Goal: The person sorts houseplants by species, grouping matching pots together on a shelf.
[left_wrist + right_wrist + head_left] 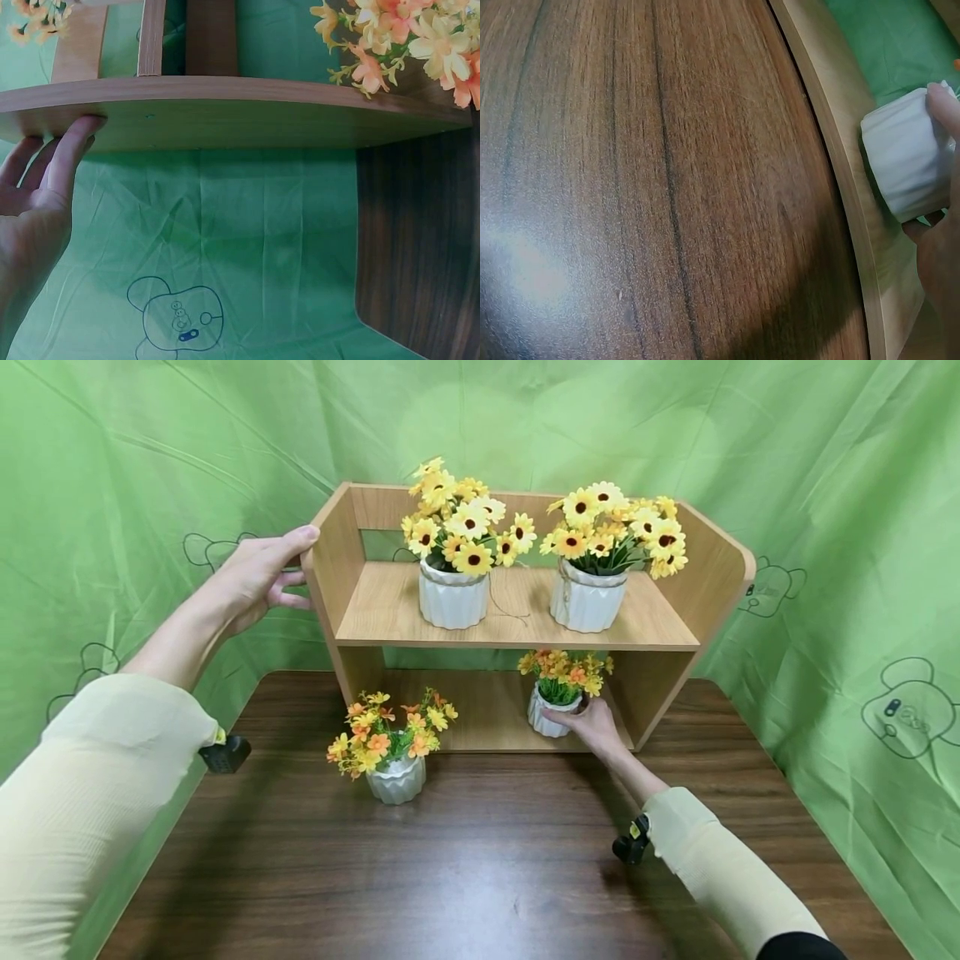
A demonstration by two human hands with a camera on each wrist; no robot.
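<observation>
My left hand (258,578) touches the outer face of the wooden shelf's (517,645) left side panel near its front edge. In the left wrist view its fingers (69,154) are fairly straight against that panel. On the lower level, toward the right, my right hand (595,727) grips a white ribbed flowerpot (551,714) with orange and yellow flowers (558,672). The right wrist view shows the thumb on the side of this pot (907,150) near its rim and fingertips at its opposite side. Part of the hand is cut off there.
A second white pot (397,779) with orange and yellow flowers stands on the dark wooden table (465,877), before the shelf's lower left. Two white pots of yellow daisies, a left one (453,597) and a right one (588,600), stand on the upper level. Green cloth (187,443) hangs behind.
</observation>
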